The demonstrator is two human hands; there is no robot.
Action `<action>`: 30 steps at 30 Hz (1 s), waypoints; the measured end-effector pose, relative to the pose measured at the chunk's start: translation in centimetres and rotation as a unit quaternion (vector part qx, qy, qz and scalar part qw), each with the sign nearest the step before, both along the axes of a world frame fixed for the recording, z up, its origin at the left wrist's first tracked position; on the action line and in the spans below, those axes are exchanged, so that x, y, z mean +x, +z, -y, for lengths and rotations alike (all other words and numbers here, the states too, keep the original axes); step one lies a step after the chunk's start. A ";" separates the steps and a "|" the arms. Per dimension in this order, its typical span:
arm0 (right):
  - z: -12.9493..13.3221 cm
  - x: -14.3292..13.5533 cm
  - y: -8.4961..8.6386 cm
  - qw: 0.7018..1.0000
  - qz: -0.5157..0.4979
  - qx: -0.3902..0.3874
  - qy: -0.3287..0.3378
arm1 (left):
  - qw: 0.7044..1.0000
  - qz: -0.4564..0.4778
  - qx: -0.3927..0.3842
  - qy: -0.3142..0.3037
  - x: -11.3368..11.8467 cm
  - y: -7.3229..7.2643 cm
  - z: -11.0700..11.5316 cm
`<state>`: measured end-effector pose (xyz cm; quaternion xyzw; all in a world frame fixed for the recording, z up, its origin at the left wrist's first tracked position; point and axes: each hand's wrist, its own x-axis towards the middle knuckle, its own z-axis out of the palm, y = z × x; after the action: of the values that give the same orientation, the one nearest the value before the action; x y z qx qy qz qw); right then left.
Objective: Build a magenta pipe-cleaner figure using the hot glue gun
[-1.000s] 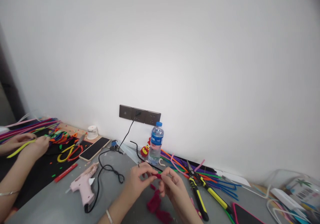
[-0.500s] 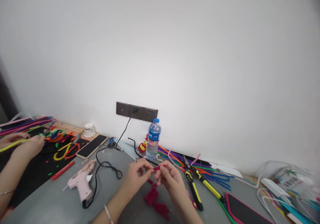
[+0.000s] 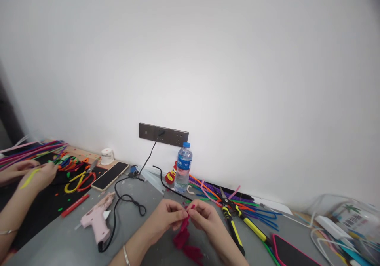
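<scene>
My left hand (image 3: 170, 217) pinches the upper end of a crimson fuzzy piece (image 3: 181, 237), which hangs below the fingers in bent, lobed parts. Close beside it, my right hand (image 3: 204, 218) has thumb and forefinger closed on the same crimson material, where a short tip pokes up between the hands. Just behind the hands stands a water bottle (image 3: 183, 169) with a blue cap, a small red and yellow figure (image 3: 170, 175) at its left. Pliers with yellow and black handles (image 3: 233, 226) lie to the right of my right hand.
A pink glue gun (image 3: 96, 220) with a black cord, a phone (image 3: 110, 175), a red marker (image 3: 75, 205) and scissors (image 3: 78, 181) lie left. Another person's hands (image 3: 43, 177) hold a yellow strip at far left. Colored pipe cleaners (image 3: 264, 214), a pink-edged phone (image 3: 292, 252) and a plastic bag (image 3: 353, 220) are right.
My hands have moved slightly down, and the crimson strip between them now slants upright rather than lying across. The other person's yellow strip has shifted and points downward.
</scene>
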<state>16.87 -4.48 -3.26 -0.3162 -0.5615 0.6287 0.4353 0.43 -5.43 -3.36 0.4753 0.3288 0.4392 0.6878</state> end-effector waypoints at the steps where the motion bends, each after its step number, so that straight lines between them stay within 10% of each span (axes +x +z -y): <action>1: 0.0 0.0 0.1 1.000 0.004 0.006 -0.002 | 1.000 0.004 -0.005 -0.005 0.0 0.0 0.0; 30: -0.3 -0.1 -0.4 0.993 0.023 0.095 -0.059 | 0.999 -0.006 -0.010 -0.030 -0.4 -0.4 -0.4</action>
<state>16.77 -4.20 -3.64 -0.3203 -0.6094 0.5381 0.4863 -0.01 -5.03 -3.72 0.4808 0.3231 0.4121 0.7033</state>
